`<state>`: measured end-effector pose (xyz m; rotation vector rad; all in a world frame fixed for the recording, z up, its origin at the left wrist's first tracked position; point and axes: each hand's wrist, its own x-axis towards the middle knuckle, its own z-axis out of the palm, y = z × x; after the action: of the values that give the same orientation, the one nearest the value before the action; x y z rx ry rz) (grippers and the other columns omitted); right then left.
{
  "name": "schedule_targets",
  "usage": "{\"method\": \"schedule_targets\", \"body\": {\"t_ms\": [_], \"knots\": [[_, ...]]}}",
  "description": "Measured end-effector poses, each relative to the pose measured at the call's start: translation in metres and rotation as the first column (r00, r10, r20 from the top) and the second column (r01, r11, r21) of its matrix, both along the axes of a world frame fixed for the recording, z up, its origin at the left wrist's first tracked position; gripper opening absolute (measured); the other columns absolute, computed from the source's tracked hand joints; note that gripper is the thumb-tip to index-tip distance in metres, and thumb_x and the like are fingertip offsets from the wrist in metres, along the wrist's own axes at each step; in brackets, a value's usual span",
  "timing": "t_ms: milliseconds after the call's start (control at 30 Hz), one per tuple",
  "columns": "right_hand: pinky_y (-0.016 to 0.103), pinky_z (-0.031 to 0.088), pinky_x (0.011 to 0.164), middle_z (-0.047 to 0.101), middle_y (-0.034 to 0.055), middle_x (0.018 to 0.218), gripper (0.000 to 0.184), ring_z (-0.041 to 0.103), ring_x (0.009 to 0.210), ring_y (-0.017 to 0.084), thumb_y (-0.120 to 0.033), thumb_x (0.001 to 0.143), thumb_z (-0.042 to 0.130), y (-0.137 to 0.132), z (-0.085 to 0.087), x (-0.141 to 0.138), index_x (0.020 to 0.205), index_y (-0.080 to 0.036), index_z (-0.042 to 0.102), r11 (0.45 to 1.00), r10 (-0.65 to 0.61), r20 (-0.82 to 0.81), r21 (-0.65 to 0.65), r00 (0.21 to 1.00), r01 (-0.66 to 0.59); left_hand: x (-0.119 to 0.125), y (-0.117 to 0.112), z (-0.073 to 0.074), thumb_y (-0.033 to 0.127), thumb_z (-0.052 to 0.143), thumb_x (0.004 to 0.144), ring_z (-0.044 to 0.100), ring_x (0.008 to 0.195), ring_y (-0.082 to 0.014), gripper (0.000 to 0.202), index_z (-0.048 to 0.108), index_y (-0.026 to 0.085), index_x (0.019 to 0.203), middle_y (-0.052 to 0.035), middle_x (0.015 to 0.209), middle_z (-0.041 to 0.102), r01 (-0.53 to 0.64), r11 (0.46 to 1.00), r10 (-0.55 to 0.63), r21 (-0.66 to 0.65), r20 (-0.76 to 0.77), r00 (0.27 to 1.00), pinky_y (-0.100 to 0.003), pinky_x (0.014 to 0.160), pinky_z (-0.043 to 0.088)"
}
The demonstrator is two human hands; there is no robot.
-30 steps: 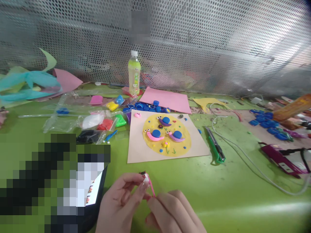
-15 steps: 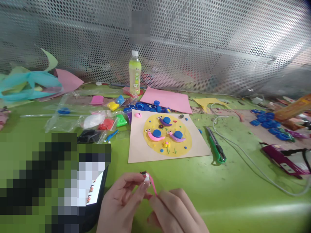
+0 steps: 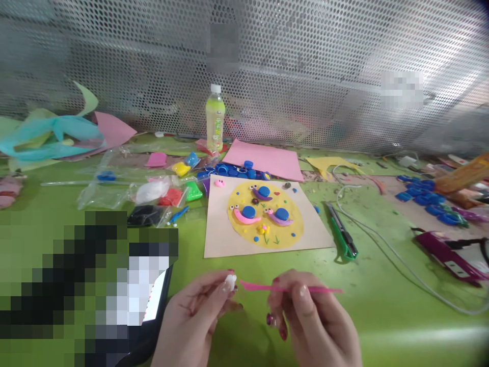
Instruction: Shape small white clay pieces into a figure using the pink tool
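Between the thumb and fingers of my left hand is a small white piece of clay. My right hand pinches a thin pink modelling tool, held nearly level, its flattened tip pointing at the white clay with a small gap between. Beyond both hands lies a picture sheet with a yellow circle. On it are three clay snails with blue caps for shells, among them a pink snail, and a yellow clay flower.
A green utility knife lies right of the sheet, near a white cable. Bagged clay, such as red clay, is at the left behind a dark phone. A bottle stands at the back by blue caps.
My right hand has moved right, away from my left hand. The pink tool has turned from steep to nearly level and its tip is now apart from the white clay.
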<state>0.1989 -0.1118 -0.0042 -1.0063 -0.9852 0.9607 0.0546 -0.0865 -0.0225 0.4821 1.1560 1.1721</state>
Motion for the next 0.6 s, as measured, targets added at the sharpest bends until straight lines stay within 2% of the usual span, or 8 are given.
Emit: {"method": "schedule_targets", "body": {"t_ms": [67,167,367,467,600], "knots": [[0.015,0.041,0.046,0.064,-0.0010,0.064,0.025,0.058,0.051,0.007,-0.044,0.090,0.070,0.005,0.000,0.001,0.083,-0.020,0.073,0.969,0.052,-0.282,-0.218,0.958,-0.117,-0.003,0.002,-0.001,0.038,0.093,0.057,0.071,0.071,-0.0169,0.032,0.080,0.018,0.078,-0.0071,0.081,0.079,0.019,1.000,-0.018,-0.003,0.032,0.999,-0.023,0.065,0.060],[0.013,0.039,0.047,0.065,-0.0007,0.060,0.032,0.055,0.049,0.004,-0.048,0.075,0.084,0.012,0.000,-0.001,0.077,-0.017,0.075,0.917,0.059,-0.455,-0.326,0.888,-0.228,-0.004,0.002,0.001,0.039,0.093,0.057,0.071,0.075,-0.0188,0.033,0.081,0.017,0.078,-0.0083,0.082,0.078,0.053,0.999,-0.053,-0.003,0.062,0.997,-0.025,0.066,0.061],[0.013,0.037,0.048,0.065,-0.0005,0.058,0.033,0.053,0.049,0.004,-0.046,0.072,0.086,0.019,-0.001,-0.006,0.076,-0.016,0.075,0.901,0.047,-0.496,-0.355,0.867,-0.251,0.004,-0.002,0.008,0.039,0.094,0.053,0.068,0.069,-0.0176,0.034,0.080,0.016,0.075,-0.0073,0.077,0.076,-0.031,1.000,0.030,0.004,0.062,0.998,-0.024,0.062,0.059],[0.013,0.036,0.047,0.066,-0.0002,0.059,0.033,0.053,0.048,0.004,-0.046,0.071,0.087,0.021,-0.002,-0.006,0.075,-0.015,0.075,0.903,0.051,-0.489,-0.349,0.871,-0.249,0.005,-0.002,0.009,0.040,0.094,0.052,0.069,0.070,-0.0187,0.036,0.080,0.017,0.074,-0.0088,0.082,0.078,-0.023,1.000,0.023,0.004,0.058,0.998,-0.026,0.063,0.060],[0.014,0.034,0.048,0.066,0.0000,0.059,0.032,0.052,0.048,0.004,-0.045,0.071,0.087,0.022,-0.002,-0.004,0.075,-0.016,0.075,0.908,0.044,-0.495,-0.343,0.868,-0.242,0.005,-0.001,0.010,0.042,0.094,0.051,0.066,0.062,-0.0152,0.036,0.080,0.018,0.074,-0.0059,0.074,0.077,-0.005,1.000,0.005,-0.001,0.025,1.000,-0.024,0.061,0.059]]}}
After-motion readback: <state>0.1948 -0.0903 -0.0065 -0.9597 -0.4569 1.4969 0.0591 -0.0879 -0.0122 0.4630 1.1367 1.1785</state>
